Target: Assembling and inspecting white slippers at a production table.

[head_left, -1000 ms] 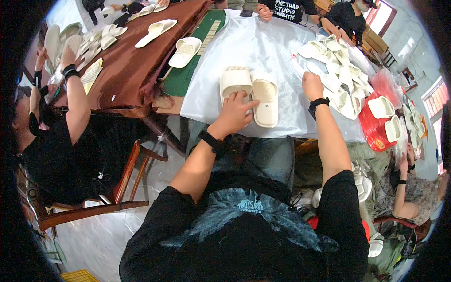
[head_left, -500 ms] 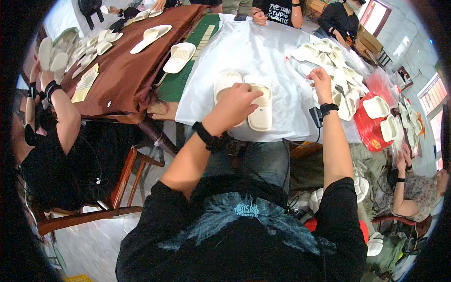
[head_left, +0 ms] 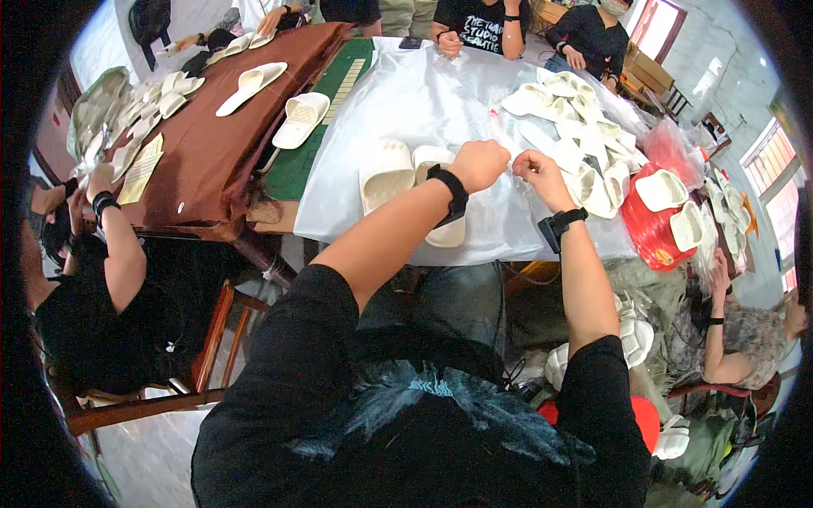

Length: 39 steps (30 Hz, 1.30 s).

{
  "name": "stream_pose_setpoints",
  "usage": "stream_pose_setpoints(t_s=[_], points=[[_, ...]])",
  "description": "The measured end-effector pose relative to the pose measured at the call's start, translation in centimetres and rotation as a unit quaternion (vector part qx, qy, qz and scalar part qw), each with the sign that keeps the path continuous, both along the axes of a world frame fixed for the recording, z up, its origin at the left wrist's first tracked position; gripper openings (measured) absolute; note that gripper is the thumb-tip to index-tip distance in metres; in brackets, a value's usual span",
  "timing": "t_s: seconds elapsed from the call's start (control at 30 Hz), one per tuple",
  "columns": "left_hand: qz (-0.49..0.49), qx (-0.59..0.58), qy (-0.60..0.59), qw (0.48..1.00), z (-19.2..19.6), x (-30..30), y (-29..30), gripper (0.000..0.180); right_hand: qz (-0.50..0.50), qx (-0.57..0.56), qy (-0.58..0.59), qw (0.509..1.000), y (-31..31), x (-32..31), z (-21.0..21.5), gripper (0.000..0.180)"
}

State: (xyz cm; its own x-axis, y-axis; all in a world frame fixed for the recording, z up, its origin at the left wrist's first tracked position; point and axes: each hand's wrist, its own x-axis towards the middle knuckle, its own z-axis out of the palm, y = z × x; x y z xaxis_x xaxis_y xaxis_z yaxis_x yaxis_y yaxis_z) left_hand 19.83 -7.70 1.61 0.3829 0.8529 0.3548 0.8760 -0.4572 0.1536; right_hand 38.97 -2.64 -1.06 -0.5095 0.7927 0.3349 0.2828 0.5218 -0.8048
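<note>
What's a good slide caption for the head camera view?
Left hand and right hand close together over a shiny white sheet, two cream slippers partly hidden behind the left forearm.

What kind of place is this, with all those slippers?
Probably a small slipper workshop, though I can't be sure. A big pile of pale slippers lies on a plastic sheet, more lie on the brown table, and other people are gathered around.

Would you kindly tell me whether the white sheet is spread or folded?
Spread: the white sheet lies broad beneath the slippers, only lightly wrinkled.
</note>
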Motion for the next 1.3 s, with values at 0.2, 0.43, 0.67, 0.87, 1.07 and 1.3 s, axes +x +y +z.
stream_pose_setpoints(t_s=[0.2,0.43,0.67,0.87,1.07,1.3], points=[[0.026,0.033,-0.096,0.994,-1.3,-0.7,-1.0,0.018,-0.012,-0.025,-0.095,0.995,-1.3,0.3,-0.4,0.012],[0.023,0.013,-0.185,0.982,1.0,-3.0,-6.1,0.016,-0.069,-0.029,-0.129,0.989,-0.5,1.1,-1.5,0.02],[0.012,0.014,-0.371,0.928,3.1,-4.8,-12.9,0.015,-0.096,0.03,-0.118,0.988,-0.2,2.8,-2.2,0.027],[0.021,0.051,-0.361,0.931,0.5,-6.0,-17.7,0.007,-0.081,0.036,0.011,0.996,-10.9,-1.5,1.0,0.023],[0.067,0.079,-0.275,0.956,-1.4,-6.1,-22.4,0.007,-0.096,0.119,0.042,0.987,-23.7,-6.1,1.8,0.027],[0.087,0.11,-0.226,0.964,-2.7,-5.5,-24.6,0.011,-0.02,0.218,0.02,0.976,-24.5,-10.1,-0.4,0.032]])
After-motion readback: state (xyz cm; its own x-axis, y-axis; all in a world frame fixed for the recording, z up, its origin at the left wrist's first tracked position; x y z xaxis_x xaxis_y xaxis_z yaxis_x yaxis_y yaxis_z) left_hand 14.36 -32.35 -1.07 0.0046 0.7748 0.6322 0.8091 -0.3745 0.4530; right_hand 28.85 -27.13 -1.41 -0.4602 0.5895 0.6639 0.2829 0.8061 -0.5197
